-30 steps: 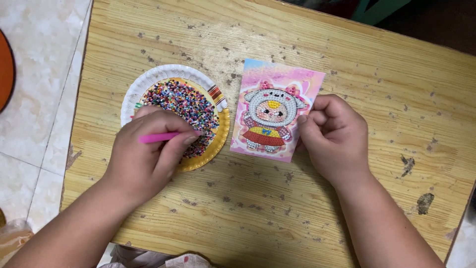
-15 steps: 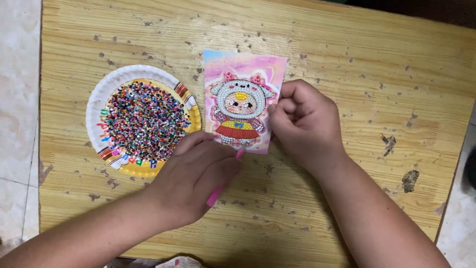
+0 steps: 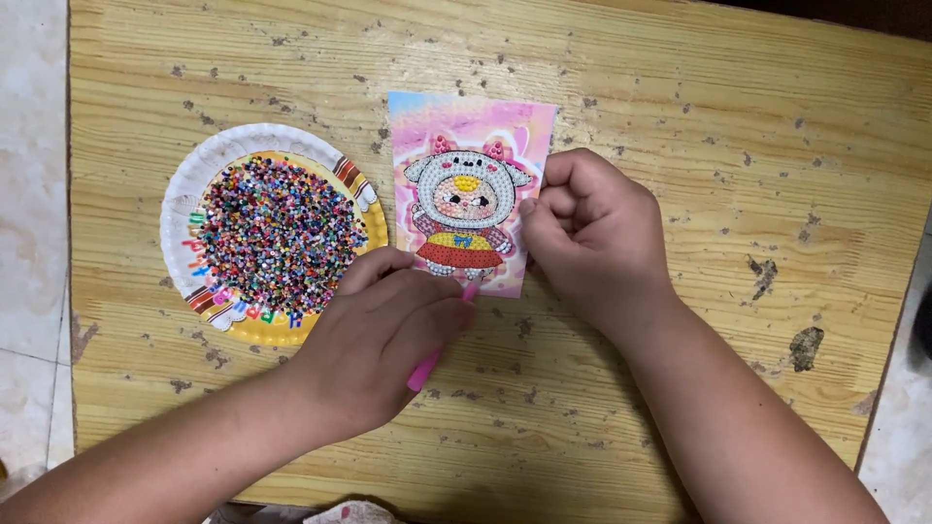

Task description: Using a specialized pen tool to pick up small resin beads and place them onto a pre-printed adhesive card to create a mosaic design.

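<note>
I see my left hand (image 3: 383, 335) closed around a pink pen (image 3: 439, 342), its tip at the lower edge of the card (image 3: 471, 189). My right hand (image 3: 592, 238), curled shut, pins the card's right edge on the table (image 3: 680, 87). A bead plate (image 3: 199, 165) sits just left.

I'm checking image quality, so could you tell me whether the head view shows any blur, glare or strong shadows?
Head view: even, soft light, no glare; sharp on the beads and card; faint shadows beneath left hand and right hand.
</note>
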